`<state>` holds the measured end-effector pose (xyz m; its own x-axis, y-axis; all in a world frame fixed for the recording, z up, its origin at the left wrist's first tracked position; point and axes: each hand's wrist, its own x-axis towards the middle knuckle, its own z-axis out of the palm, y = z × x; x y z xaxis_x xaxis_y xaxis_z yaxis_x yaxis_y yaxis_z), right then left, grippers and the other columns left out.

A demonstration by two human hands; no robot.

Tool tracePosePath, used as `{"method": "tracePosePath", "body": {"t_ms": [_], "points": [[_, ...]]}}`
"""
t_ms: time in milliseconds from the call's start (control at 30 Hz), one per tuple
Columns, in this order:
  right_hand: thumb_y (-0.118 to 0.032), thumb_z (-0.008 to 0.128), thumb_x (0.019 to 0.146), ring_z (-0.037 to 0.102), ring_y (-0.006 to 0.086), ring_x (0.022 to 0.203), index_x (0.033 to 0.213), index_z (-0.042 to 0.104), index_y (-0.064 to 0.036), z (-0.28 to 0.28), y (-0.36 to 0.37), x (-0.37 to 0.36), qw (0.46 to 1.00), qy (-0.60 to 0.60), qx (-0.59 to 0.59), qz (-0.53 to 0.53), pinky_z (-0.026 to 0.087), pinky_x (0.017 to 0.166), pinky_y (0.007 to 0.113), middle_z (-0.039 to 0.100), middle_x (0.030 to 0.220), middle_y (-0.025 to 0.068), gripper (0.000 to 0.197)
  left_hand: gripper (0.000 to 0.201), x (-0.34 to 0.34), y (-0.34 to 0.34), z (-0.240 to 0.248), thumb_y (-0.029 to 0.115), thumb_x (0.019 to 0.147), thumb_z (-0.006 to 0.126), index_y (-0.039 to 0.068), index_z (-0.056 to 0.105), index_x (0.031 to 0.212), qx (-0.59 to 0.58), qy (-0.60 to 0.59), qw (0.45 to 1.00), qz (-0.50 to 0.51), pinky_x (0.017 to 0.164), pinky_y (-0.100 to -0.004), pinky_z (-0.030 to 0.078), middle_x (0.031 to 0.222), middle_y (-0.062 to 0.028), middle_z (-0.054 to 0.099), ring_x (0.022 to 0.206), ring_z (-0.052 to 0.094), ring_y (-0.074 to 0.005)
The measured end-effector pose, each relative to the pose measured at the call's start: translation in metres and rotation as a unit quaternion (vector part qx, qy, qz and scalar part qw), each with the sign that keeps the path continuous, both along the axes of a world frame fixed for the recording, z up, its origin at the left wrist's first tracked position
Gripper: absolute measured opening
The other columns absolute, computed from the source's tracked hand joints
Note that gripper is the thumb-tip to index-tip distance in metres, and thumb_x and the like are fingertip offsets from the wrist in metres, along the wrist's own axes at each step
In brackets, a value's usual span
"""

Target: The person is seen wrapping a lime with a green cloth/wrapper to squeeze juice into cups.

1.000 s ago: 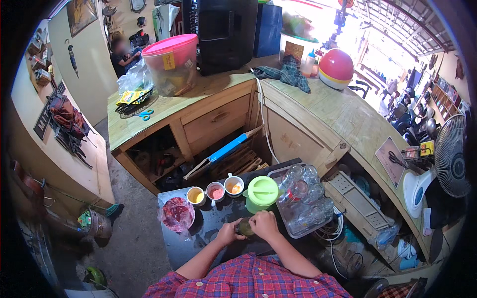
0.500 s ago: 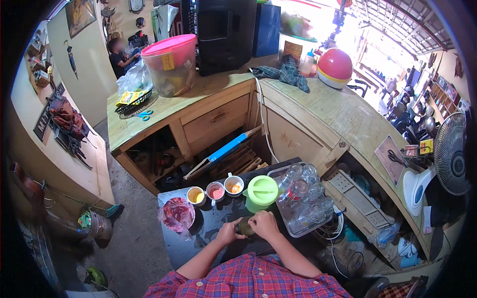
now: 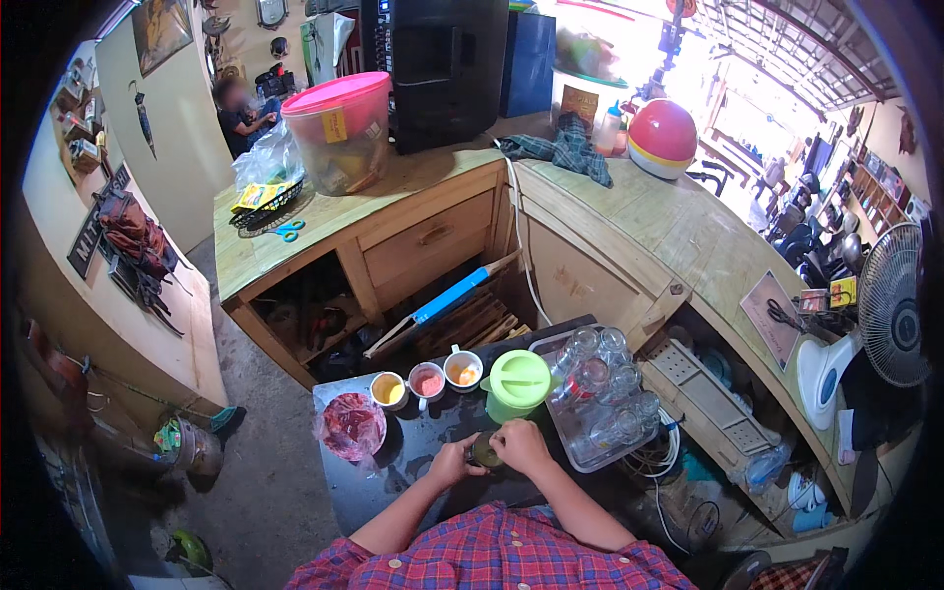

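Observation:
My left hand (image 3: 453,464) is closed around the side of a small, round, dark greenish glass (image 3: 485,453) near the front of the dark table. Fingers of my right hand (image 3: 520,445) are bent together at its rim; whether they pinch something small there is too fine to see. Just beyond my hands stands a light green lidded pitcher (image 3: 518,384). Left of it are three cups: one with yellow contents (image 3: 388,390), one with pink (image 3: 427,383) and one with orange bits (image 3: 462,368). A plastic-wrapped bowl of dark red food (image 3: 352,426) lies at the left.
On the right, a clear tray (image 3: 602,454) holds several upturned glass jars. White cables (image 3: 661,457) hang beside it. Behind stands a wooden counter (image 3: 629,216) with a pink-lidded tub (image 3: 339,138), scissors (image 3: 287,230) and a fan (image 3: 893,305). A person (image 3: 241,116) sits far left.
My hands stay at the glass in nearly the same place, with only a slight shift of the right fingers. The far person's arm has moved a little.

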<state>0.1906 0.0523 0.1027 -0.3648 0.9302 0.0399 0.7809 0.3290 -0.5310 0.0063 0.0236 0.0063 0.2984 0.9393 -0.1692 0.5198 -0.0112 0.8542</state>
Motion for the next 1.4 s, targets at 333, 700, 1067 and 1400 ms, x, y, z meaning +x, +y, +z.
{"method": "tracePosePath", "body": {"t_ms": [333, 700, 1067, 1400], "points": [[-0.019, 0.069, 0.075, 0.063, 0.0323, 0.077, 0.073, 0.07, -0.0026, -0.001, -0.002, -0.002, 0.998, 0.066, -0.01, -0.01, 0.049, 0.075, 0.042, 0.065, 0.076, 0.0148, 0.017, 0.085, 0.0, 0.0, 0.007, 0.026, 0.058, 0.088, 0.009, 0.051, 0.133, 0.023, -0.003, 1.0, -0.004, 0.079, -0.0403, 0.052, 0.101, -0.0223, 0.065, 0.094, 0.065, -0.0356], [-0.021, 0.069, 0.075, 0.063, 0.0318, 0.074, 0.073, 0.072, -0.0048, 0.003, -0.002, -0.003, 0.997, -0.064, 0.048, 0.001, 0.048, 0.068, 0.045, 0.066, 0.075, 0.0139, 0.017, 0.086, 0.0, 0.0, 0.0, 0.026, 0.058, 0.088, 0.01, 0.051, 0.133, 0.011, -0.006, 1.0, -0.001, 0.074, -0.0397, 0.052, 0.091, -0.0218, 0.067, 0.086, 0.067, -0.035], [-0.02, 0.07, 0.075, 0.063, 0.033, 0.078, 0.073, 0.071, -0.0032, 0.002, -0.002, -0.004, 0.999, 0.034, 0.014, -0.028, 0.05, 0.074, 0.042, 0.065, 0.075, 0.0145, 0.017, 0.086, 0.0, 0.001, -0.003, 0.026, 0.057, 0.088, 0.008, 0.051, 0.133, 0.048, -0.004, 0.999, -0.004, 0.073, -0.0395, 0.052, 0.09, -0.022, 0.067, 0.085, 0.067, -0.0351], [-0.02, 0.07, 0.074, 0.063, 0.0326, 0.08, 0.073, 0.072, -0.0058, 0.009, -0.002, -0.008, 0.995, -0.076, 0.054, -0.028, 0.05, 0.075, 0.042, 0.064, 0.072, 0.0136, 0.014, 0.087, -0.001, 0.0, 0.01, 0.026, 0.057, 0.088, 0.009, 0.051, 0.133, -0.001, 0.01, 1.0, -0.007, 0.08, -0.0396, 0.052, 0.103, -0.0222, 0.065, 0.095, 0.065, -0.0352]]}}
